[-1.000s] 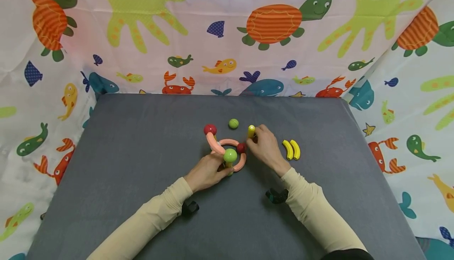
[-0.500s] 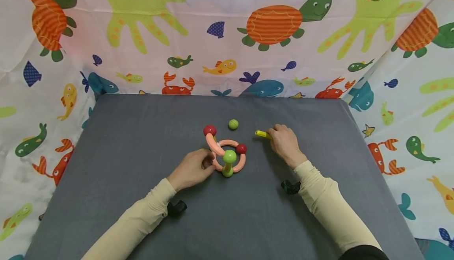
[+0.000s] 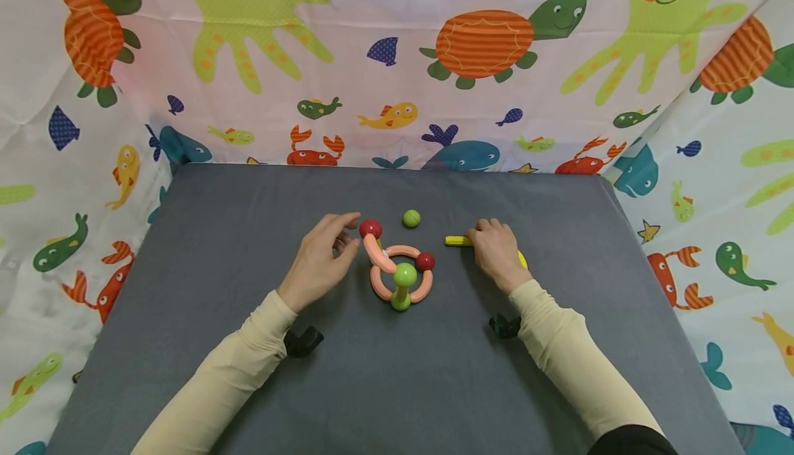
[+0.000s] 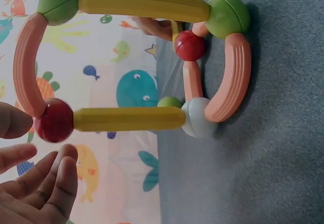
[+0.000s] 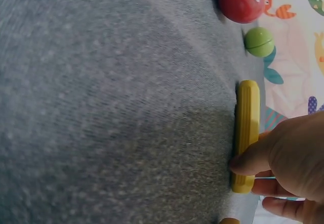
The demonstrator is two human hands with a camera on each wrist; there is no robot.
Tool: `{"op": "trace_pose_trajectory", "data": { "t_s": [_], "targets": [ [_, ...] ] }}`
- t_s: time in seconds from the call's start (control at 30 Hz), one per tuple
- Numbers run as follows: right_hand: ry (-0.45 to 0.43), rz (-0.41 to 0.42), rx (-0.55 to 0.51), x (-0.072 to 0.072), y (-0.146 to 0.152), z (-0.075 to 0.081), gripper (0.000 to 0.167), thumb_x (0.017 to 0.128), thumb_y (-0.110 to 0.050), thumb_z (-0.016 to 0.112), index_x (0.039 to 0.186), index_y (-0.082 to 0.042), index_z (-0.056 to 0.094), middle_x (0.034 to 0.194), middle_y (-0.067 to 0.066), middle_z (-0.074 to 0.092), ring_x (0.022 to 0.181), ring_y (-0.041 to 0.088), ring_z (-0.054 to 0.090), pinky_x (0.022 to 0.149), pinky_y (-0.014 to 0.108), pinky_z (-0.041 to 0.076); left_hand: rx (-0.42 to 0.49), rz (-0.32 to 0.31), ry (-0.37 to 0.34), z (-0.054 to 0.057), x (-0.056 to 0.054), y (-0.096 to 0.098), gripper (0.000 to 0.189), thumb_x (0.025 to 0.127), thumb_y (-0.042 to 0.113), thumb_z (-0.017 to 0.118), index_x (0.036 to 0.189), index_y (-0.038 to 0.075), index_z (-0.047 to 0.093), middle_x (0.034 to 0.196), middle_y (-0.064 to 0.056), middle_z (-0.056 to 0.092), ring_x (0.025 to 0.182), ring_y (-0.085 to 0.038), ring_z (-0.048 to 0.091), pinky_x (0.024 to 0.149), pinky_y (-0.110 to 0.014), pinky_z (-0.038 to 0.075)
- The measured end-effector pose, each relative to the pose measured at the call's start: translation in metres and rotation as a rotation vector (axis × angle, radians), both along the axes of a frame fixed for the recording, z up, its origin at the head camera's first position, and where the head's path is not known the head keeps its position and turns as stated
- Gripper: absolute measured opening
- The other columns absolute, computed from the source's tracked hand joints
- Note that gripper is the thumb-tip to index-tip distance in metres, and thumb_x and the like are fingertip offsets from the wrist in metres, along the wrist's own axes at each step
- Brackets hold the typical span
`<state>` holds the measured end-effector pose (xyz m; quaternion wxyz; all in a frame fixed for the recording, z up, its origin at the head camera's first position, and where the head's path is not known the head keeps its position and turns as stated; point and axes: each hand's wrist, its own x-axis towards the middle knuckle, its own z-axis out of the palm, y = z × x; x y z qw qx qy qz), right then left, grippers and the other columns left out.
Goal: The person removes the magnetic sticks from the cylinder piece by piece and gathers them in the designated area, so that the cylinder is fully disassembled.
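Note:
A toy frame of rods and balls stands mid-table. Its ring of curved pink rods (image 3: 379, 287) lies at the bottom. Two straight yellow rods (image 4: 129, 119) rise from it to a red ball (image 3: 371, 228) and a green ball (image 3: 405, 275), bridged on top by another curved pink rod (image 3: 379, 255). My left hand (image 3: 319, 255) is spread beside that upper red ball, thumb and fingers loosely bent around its side. To the right of the frame, my right hand (image 3: 496, 251) pinches a straight yellow rod (image 5: 248, 118), which lies flat along the cloth.
Behind the frame sits a loose green ball (image 3: 411, 218). A curved yellow rod (image 3: 523, 260) peeks out past my right hand, which hides most of it. Grey cloth (image 3: 397, 386) covers the table, and a sea-animal curtain (image 3: 248, 48) hangs behind it.
My left hand has let go of the frame's front post and moved up and left to the upper red ball. My right hand has carried the yellow rod rightward, tipping it from upright to flat.

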<state>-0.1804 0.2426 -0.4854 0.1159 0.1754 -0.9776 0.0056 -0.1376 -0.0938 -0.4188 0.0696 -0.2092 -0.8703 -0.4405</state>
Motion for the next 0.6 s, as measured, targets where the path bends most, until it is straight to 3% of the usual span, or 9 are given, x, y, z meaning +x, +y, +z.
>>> {"op": "trace_pose_trajectory", "data": {
  "t_s": [0.27,0.37,0.47,0.6],
  "targets": [
    [0.022,-0.005,-0.032,0.004,0.002,-0.001,0.017,0.088,0.001,0.061,0.098,-0.005,0.074,0.090,0.016,0.067,0.081,0.034,0.057,0.069,0.046,0.045,-0.019,-0.027,0.032,0.001,-0.001,0.004,0.042,0.093,0.006,0.061,0.135,0.005,0.056,0.118,-0.013,0.060,0.088,-0.018,0.061,0.075,-0.035,0.054],
    [0.009,-0.008,-0.078,0.007,0.003,0.004,0.023,0.086,0.001,0.062,0.105,-0.004,0.073,0.095,0.017,0.067,0.085,0.035,0.058,0.071,0.048,0.047,-0.026,-0.033,0.024,0.001,-0.002,0.004,0.043,0.093,0.004,0.059,0.135,0.005,0.056,0.118,-0.013,0.059,0.089,-0.020,0.062,0.076,-0.039,0.055],
    [-0.040,-0.002,-0.210,0.016,0.000,0.013,0.027,0.086,-0.001,0.062,0.111,-0.003,0.071,0.099,0.016,0.067,0.085,0.033,0.060,0.074,0.047,0.050,-0.041,-0.045,0.019,0.002,-0.002,0.003,0.044,0.092,0.002,0.060,0.136,0.004,0.056,0.119,-0.014,0.059,0.090,-0.021,0.062,0.077,-0.041,0.056],
    [-0.184,0.059,-0.516,0.040,-0.016,0.025,0.030,0.088,-0.004,0.061,0.118,-0.003,0.067,0.103,0.014,0.068,0.083,0.024,0.066,0.073,0.040,0.054,-0.069,-0.074,0.029,0.004,-0.004,0.001,0.046,0.091,0.000,0.061,0.136,0.004,0.055,0.122,-0.014,0.059,0.092,-0.022,0.063,0.079,-0.040,0.056]
  ]
}}
